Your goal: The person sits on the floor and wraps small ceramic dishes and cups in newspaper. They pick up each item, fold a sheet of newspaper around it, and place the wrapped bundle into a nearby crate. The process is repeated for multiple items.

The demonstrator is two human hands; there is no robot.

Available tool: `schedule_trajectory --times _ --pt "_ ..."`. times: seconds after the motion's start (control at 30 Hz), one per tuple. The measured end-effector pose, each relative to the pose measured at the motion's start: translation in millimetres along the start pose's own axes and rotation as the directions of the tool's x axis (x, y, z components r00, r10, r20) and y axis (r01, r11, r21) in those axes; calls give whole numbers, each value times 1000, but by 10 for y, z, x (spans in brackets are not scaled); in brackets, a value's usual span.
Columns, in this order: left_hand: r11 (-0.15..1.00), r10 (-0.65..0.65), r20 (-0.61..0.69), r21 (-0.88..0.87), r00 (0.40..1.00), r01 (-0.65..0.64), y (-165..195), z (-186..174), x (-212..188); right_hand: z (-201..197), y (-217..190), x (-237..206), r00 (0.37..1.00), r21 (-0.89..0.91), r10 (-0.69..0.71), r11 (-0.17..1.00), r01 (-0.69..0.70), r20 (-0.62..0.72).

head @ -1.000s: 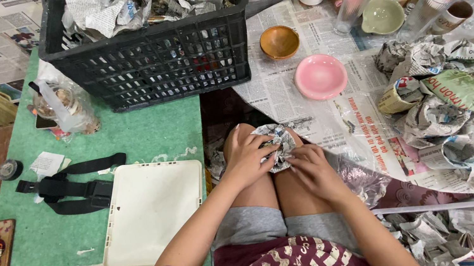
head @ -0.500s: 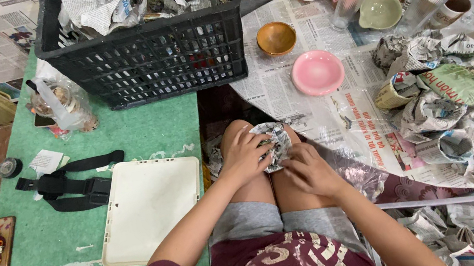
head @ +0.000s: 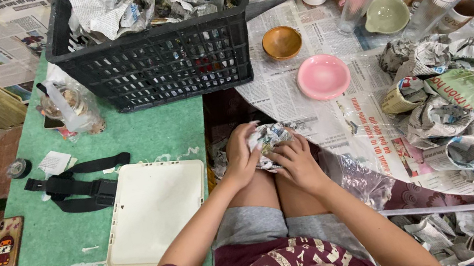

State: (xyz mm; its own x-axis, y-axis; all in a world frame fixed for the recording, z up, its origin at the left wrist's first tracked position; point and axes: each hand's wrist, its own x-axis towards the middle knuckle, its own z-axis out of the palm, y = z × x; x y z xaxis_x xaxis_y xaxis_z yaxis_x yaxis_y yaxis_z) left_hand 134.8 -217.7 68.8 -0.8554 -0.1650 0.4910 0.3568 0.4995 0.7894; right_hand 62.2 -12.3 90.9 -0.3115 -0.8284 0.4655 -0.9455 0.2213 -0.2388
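Bundle: a newspaper bundle [head: 269, 140] is resting on the knees, below the table [head: 306, 86] edge.
Left hand [head: 242, 154]: gripping its left side.
Right hand [head: 296, 160]: clasping its lower right, equally near.

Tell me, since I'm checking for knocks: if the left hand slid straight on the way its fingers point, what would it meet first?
Probably the rim of the round newspaper-covered table, just past the newspaper-wrapped bundle the left hand grips on the knees. The small orange bowl lies farther along that line. Depth is unclear.
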Motion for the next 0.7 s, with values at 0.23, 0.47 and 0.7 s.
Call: schedule_trajectory --times 0.23,0.47,0.7 --pt "987 3 250 158 968 -44 -16 -96 12 -78 -38 40 1000 41 -23 999 24 -10" --pt "965 203 -179 205 963 -166 115 -188 -223 -57 -8 47 1000 40 12 999 -12 11" --pt "918 222 48 326 974 -225 -90 -25 -343 -13 -42 24 1000 52 10 999 -9 -23"
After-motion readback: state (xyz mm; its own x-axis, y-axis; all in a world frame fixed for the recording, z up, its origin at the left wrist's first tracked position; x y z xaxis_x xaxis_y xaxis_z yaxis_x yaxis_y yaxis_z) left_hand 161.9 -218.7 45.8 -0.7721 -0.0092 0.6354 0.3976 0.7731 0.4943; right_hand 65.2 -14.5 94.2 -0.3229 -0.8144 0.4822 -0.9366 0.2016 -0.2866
